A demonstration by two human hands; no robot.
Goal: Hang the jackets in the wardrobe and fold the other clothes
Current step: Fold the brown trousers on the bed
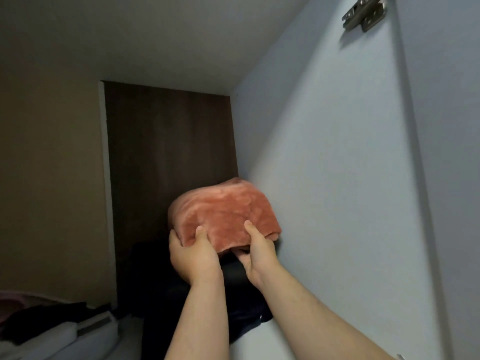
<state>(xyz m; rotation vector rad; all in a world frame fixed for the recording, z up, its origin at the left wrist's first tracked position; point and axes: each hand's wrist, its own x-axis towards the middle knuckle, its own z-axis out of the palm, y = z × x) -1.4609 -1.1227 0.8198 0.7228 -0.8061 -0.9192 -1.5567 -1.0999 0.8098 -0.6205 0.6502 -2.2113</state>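
Up inside the wardrobe (168, 139), the left hand (193, 253) and right hand (259, 255) each clamp the near edge of a folded salmon fleece garment (226, 209), thumbs on top. It is held just above dark folded clothes (241, 305), close beside the pale right wall (324, 178). A metal hinge (363, 14) sits high up.

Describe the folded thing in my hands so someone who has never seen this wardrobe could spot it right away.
Start at the white side panel on the right. Right beside it, the left hand and right hand hold a folded fleece above a pile of dark clothes. It is the only salmon-pink, fuzzy piece; the pile beneath is near black.
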